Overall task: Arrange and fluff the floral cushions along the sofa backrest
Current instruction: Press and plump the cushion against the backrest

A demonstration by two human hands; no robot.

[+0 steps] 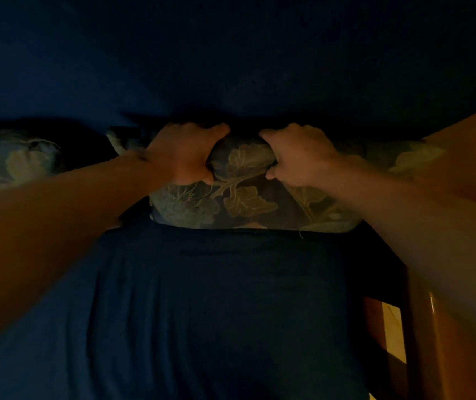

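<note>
A: Obs. 1, largest item. Dark blue sofa backrest [231, 53] fills the whole upper part of the view; dark blue seat [216, 313] fills the lower part. Light is dim throughout.

B: Confirmed. Wooden armrest [461, 157] at the right edge, orange-brown, running down the right side of the seat.

A: Obs. 2. Floral cushion [245, 197], leaf pattern on a dark ground, stands on the seat against the backrest, roughly centred. Its lower edge meets the seat.

B: Second cushion [9, 160], same pattern, at far left, also along the backrest, apart from the centre one. A dark gap lies between them. A third patterned patch [415, 158] shows at the right, near the armrest; whether it is a separate cushion, cannot tell.

A: Obs. 3, hands. Left hand [184, 154] closed on the top of the centre cushion, fingers curled over the upper edge, thumb on the front face.

B: Right hand [297, 157] likewise clamped on the same top edge, just beside the left. Fabric bulges between the two grips. Both forearms bare.
</note>
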